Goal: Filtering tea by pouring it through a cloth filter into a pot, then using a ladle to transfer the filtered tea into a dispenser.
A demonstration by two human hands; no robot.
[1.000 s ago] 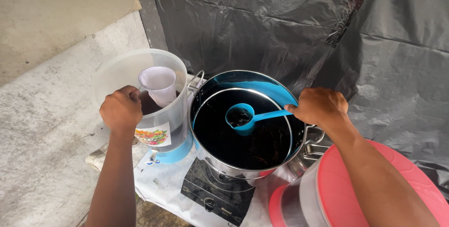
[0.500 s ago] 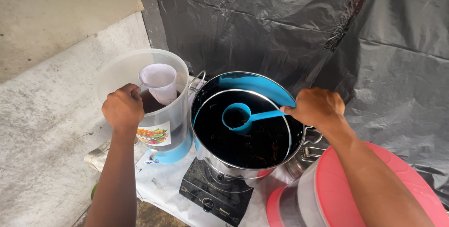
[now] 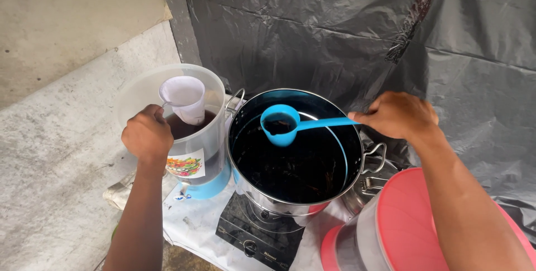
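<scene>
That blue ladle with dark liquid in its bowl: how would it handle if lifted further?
The blue ladle looks like light plastic, so probably easy to lift. Its long thin handle may flex a little. The bowl holds dark liquid, so tilting would likely spill it; the right hand grips only the far end.

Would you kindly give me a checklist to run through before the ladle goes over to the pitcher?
1. Ladle held by right hand: ok.
2. Ladle carries dark liquid: ok.
3. Ladle lifted clear of the liquid in the pot: ok.
4. Cloth strainer sits in the pitcher mouth: ok.
5. Left hand steadies the strainer handle: ok.
6. Room left in the pitcher: ok, about half full.
</scene>
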